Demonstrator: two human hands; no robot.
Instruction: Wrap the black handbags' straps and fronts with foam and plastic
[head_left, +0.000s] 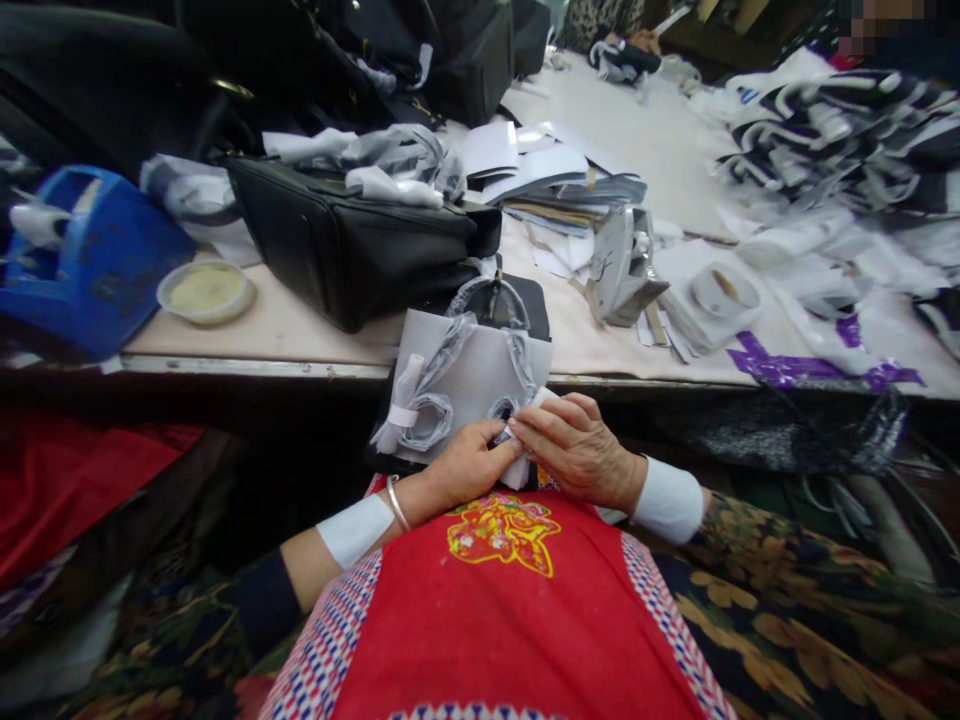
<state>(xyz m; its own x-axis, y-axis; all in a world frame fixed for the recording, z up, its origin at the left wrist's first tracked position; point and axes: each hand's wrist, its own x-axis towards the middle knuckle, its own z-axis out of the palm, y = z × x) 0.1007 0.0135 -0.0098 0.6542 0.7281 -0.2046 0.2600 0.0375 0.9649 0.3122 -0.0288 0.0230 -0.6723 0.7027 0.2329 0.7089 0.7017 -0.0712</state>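
A black handbag (534, 298) leans against the table edge in front of me, with a white sheet (472, 372) over its near face. Its handles (517, 300) are wrapped in clear film. At the left side of the sheet, a coiled, film-wrapped strap (427, 422) has a white paper band round it. My left hand (469, 462) pinches white wrapping paper (517, 470) at the sheet's lower right. Thumb and fingers of my right hand (576, 448) close on the same paper, touching the left fingertips. What lies inside the paper is mostly hidden.
A larger black bag (352, 240) lies on the table behind. To its left are a round tub (206, 292) of pale paste and a blue tape dispenser (90, 255). Stacked white sheets (562, 180), a grey metal block (621, 265) and wrapped straps (825, 140) lie rightward.
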